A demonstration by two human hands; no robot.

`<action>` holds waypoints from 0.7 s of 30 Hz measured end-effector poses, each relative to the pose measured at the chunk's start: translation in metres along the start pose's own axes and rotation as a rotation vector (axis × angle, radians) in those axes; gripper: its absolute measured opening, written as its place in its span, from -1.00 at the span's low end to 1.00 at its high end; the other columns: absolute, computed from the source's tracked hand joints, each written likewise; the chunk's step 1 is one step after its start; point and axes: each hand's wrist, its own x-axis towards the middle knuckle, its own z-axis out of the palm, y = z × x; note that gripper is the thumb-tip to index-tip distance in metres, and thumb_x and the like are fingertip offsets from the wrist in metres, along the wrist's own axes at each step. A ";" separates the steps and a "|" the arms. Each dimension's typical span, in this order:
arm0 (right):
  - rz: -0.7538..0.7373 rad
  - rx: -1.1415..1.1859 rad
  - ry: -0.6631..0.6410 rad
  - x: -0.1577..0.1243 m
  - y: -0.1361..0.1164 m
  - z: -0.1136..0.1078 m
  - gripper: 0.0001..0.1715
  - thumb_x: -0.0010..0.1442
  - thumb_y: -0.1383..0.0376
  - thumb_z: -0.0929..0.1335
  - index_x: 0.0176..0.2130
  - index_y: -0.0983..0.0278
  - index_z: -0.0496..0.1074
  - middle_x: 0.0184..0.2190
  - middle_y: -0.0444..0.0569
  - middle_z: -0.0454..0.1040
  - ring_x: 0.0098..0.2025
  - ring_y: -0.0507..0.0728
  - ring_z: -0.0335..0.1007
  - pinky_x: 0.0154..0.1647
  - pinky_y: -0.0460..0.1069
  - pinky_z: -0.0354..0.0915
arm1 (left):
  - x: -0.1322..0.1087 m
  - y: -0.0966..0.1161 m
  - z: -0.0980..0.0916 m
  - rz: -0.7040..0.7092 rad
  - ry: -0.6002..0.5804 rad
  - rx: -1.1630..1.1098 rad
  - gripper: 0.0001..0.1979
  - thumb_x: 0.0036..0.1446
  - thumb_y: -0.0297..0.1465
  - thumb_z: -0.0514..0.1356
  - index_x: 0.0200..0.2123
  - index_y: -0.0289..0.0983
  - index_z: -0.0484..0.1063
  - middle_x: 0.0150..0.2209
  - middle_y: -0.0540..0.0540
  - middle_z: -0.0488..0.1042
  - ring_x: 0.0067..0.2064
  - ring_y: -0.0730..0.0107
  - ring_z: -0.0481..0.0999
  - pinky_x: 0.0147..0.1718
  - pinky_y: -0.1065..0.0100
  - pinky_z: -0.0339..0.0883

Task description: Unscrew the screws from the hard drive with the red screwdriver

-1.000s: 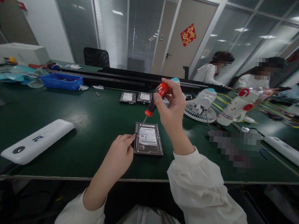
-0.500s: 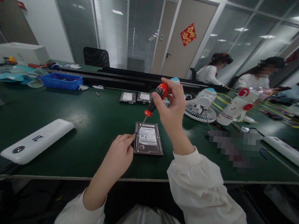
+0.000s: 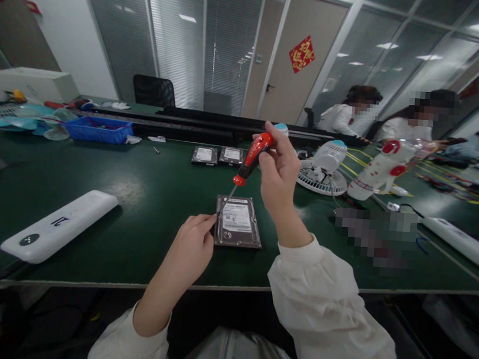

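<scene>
A hard drive [image 3: 238, 223] with a white label lies on the green table in front of me. My right hand [image 3: 279, 169] holds a red and black screwdriver [image 3: 253, 158] by its handle, tilted, with the tip at the drive's left edge. My left hand [image 3: 192, 248] has its fingertips pressed together at that same edge, close to the screwdriver's tip. Whether they pinch anything small there is hidden. Two more hard drives, a left one [image 3: 205, 155] and a right one [image 3: 231, 155], lie farther back.
A white power strip [image 3: 61, 225] lies at left, a blue tray [image 3: 99, 130] behind it. To the right are a small white fan [image 3: 323, 169], a clear bottle with red marks [image 3: 383, 169] and another white strip [image 3: 461, 241]. People sit at the far right.
My right hand has shifted its fingers on the screwdriver's handle, and the handle has turned slightly. The left hand and the drive have stayed in place.
</scene>
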 end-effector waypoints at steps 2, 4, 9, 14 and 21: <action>-0.011 0.012 -0.024 0.000 -0.001 0.000 -0.48 0.39 0.19 0.20 0.29 0.10 0.30 0.08 -0.01 0.52 0.04 0.20 0.50 0.07 0.24 0.47 | 0.000 0.000 0.000 0.002 0.000 -0.003 -0.54 0.28 -0.64 0.02 0.14 -0.38 0.53 0.11 -0.25 0.58 0.10 0.13 0.54 0.15 0.08 0.46; -0.007 -0.003 -0.034 0.001 -0.005 0.000 -0.52 0.42 0.16 0.19 0.27 0.10 0.31 0.06 -0.02 0.52 0.03 0.19 0.50 0.07 0.22 0.46 | 0.000 0.000 0.000 -0.001 0.001 -0.004 -0.54 0.27 -0.64 0.02 0.14 -0.38 0.53 0.11 -0.25 0.58 0.10 0.13 0.54 0.16 0.07 0.46; 0.022 -0.118 0.026 0.003 -0.013 0.003 -0.50 0.29 0.01 0.40 0.16 0.08 0.43 -0.01 0.00 0.44 -0.04 0.18 0.45 0.05 0.23 0.46 | 0.000 0.002 -0.002 0.005 0.002 0.004 -0.53 0.27 -0.65 0.02 0.14 -0.33 0.53 0.10 -0.22 0.58 0.08 0.17 0.55 0.18 0.06 0.43; 0.036 -0.100 0.007 0.003 -0.008 0.004 -0.46 0.32 -0.03 0.33 0.22 0.07 0.37 0.04 0.01 0.46 -0.01 0.20 0.47 0.06 0.25 0.48 | 0.000 0.001 -0.002 0.000 -0.009 -0.005 -0.53 0.27 -0.65 0.02 0.15 -0.37 0.53 0.12 -0.24 0.58 0.09 0.14 0.54 0.18 0.04 0.44; 0.019 -0.012 -0.024 0.000 -0.007 0.007 -0.55 0.36 0.07 0.32 0.17 0.12 0.23 0.06 0.04 0.48 0.06 0.17 0.50 0.05 0.17 0.48 | 0.002 0.001 -0.001 -0.007 -0.019 0.002 -0.53 0.26 -0.66 0.01 0.14 -0.41 0.53 0.10 -0.27 0.58 0.08 0.10 0.54 0.16 0.05 0.46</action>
